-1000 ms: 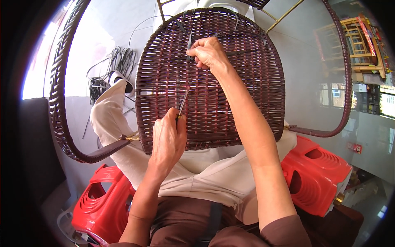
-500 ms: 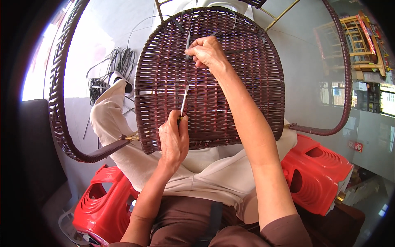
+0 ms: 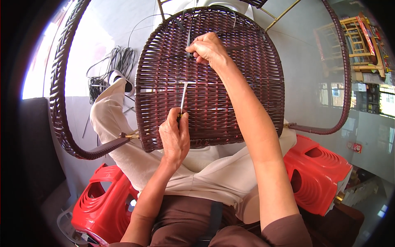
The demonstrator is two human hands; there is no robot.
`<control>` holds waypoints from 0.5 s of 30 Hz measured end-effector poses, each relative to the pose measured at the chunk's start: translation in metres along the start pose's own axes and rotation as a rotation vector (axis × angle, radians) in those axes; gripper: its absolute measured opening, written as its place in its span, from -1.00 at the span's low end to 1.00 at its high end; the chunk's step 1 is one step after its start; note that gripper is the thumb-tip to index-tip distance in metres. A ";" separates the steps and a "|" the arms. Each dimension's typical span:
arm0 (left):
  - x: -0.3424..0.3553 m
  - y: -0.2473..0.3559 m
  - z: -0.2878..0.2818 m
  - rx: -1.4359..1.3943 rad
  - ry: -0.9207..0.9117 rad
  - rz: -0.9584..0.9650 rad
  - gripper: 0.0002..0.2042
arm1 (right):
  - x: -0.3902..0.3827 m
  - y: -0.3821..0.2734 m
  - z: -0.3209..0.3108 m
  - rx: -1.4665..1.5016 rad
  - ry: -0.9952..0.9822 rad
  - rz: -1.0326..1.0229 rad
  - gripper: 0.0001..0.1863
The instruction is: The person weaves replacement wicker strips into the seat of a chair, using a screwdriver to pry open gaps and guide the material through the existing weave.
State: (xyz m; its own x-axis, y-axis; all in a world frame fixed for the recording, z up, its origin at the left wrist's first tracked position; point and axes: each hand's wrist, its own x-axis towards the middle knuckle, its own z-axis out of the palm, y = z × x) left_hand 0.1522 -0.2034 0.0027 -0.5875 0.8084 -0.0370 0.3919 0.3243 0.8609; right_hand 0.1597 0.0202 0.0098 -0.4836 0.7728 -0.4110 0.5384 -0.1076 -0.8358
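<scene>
A dark brown woven chair seat [image 3: 230, 99] lies across my lap, its rounded edge away from me. My left hand [image 3: 174, 133] is closed around the handle of a flat-tipped screwdriver [image 3: 183, 96]. The blade points away from me, and its tip lies at a small gap in the weave near the middle of the seat. Farther up, my right hand [image 3: 205, 48] pinches a thin dark weaving strip [image 3: 189, 36] that runs along the weave toward the rounded edge. Part of the strip is hidden under my fingers.
Curved woven arms [image 3: 343, 74] rise on both sides of the seat. Bundles of loose dark strips [image 3: 119, 61] lie on the floor at left. Red plastic stools [image 3: 105, 206] stand beside both my legs. A bamboo rack [image 3: 362, 45] is at far right.
The screwdriver tip has shifted slightly, and a pale gap now shows in the weave there. My right hand has moved slightly, still pinching the strip.
</scene>
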 end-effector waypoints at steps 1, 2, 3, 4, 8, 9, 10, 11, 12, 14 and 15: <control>0.000 -0.001 0.000 0.012 -0.005 0.004 -0.90 | -0.001 0.000 0.000 -0.002 0.002 0.001 -0.95; 0.001 0.000 0.000 0.013 -0.003 0.005 -0.90 | -0.002 0.000 0.002 -0.024 0.014 -0.023 -0.94; 0.002 0.001 -0.001 0.032 -0.010 0.010 -0.90 | -0.003 -0.001 0.002 -0.046 0.026 -0.048 -0.93; 0.003 0.001 -0.001 0.050 -0.017 0.016 -0.90 | -0.001 0.001 0.002 -0.039 0.027 -0.052 -0.93; 0.006 0.006 -0.001 0.060 -0.010 0.022 -0.89 | -0.002 0.004 0.003 -0.003 0.048 -0.066 -0.93; 0.007 0.010 -0.003 0.082 -0.035 -0.022 -0.89 | -0.001 0.005 0.004 -0.009 0.049 -0.068 -0.94; 0.008 0.012 -0.004 0.104 -0.059 -0.066 -0.88 | -0.001 0.005 0.004 -0.015 0.050 -0.070 -0.94; 0.009 0.013 -0.004 0.105 -0.059 -0.067 -0.88 | 0.001 0.006 0.004 -0.015 0.050 -0.070 -0.94; 0.010 0.014 -0.003 0.109 -0.065 -0.066 -0.88 | 0.003 0.007 0.004 -0.036 0.068 -0.040 -0.93; 0.012 0.015 -0.005 0.113 -0.072 -0.065 -0.87 | 0.003 0.007 0.005 -0.057 0.087 -0.009 -0.91; 0.012 0.016 -0.007 0.108 -0.086 -0.077 -0.87 | 0.002 0.005 0.005 -0.051 0.076 -0.015 -0.94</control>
State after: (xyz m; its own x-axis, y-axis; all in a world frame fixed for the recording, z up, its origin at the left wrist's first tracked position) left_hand 0.1462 -0.1921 0.0199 -0.5576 0.8169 -0.1477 0.4247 0.4336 0.7948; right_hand 0.1579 0.0181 0.0026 -0.4390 0.8195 -0.3684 0.5668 -0.0656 -0.8213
